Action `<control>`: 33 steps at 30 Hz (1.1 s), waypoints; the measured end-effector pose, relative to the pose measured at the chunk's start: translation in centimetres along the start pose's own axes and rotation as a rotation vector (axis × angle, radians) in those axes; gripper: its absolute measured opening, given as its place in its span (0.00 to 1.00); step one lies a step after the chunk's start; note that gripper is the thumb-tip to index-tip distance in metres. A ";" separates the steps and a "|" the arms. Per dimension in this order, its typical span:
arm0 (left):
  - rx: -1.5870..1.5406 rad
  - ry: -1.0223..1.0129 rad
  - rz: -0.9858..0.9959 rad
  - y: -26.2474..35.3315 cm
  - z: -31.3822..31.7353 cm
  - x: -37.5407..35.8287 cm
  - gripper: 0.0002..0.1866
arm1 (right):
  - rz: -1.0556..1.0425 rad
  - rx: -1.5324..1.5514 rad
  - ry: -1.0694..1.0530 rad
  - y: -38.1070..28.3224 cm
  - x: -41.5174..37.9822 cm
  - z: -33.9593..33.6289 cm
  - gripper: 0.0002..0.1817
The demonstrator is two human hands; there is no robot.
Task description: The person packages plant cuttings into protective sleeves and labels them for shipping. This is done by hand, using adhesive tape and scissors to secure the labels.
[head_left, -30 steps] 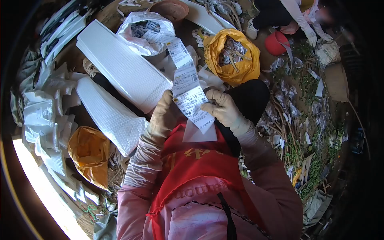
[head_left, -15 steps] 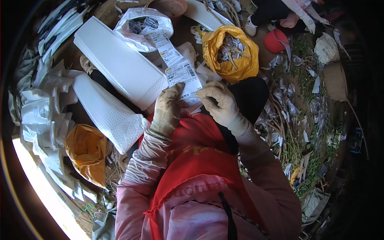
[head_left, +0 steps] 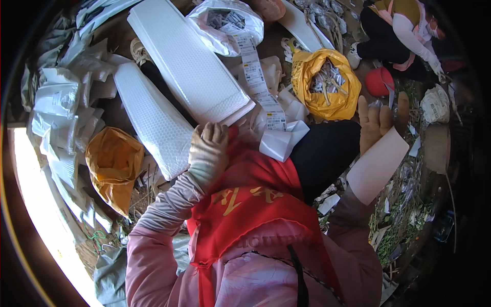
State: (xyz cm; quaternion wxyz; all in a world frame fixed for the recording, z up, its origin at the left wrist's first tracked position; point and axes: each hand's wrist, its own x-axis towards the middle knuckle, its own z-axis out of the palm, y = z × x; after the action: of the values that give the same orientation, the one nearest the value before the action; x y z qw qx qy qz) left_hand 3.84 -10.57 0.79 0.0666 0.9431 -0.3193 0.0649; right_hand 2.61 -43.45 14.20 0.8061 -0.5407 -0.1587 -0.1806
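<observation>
My left hand (head_left: 208,151), gloved, has its fingers curled at the lower edge of the bubble-wrap bags, beside the red apron (head_left: 245,189); what it grips, if anything, is hidden. My right hand (head_left: 376,123), also gloved, is raised at the right with fingers stretched apart. A blank white label (head_left: 377,166) lies across its palm and wrist, not visibly pinched. A printed label strip (head_left: 255,77) runs down from a white sack (head_left: 225,25); its curled blank end (head_left: 284,143) rests at my lap. Flat bubble-wrap bags (head_left: 186,61) are stacked left of the strip.
A yellow sack (head_left: 327,87) with sticks and scraps stands beyond my knee. An orange-brown bag (head_left: 112,158) sits at left near piled clear packages (head_left: 59,102). At the upper right are a red bucket (head_left: 379,82) and another person (head_left: 409,36) bending over plants.
My right hand has moved right, away from the strip, and opened, with the blank label against it. My left hand has let go of the strip. The view has shifted.
</observation>
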 end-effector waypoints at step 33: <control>-0.795 0.185 -0.286 -2.0 -6.8 -8.5 0.24 | 0.759 -1.103 -1.313 28.3 -5.7 20.8 0.48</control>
State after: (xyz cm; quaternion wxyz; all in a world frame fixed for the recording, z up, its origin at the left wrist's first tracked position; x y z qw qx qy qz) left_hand -2.13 -2.79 5.92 0.4615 0.8690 -0.1783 0.0112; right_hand 9.44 -13.51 -3.83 0.1899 -0.8560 -0.2868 0.3859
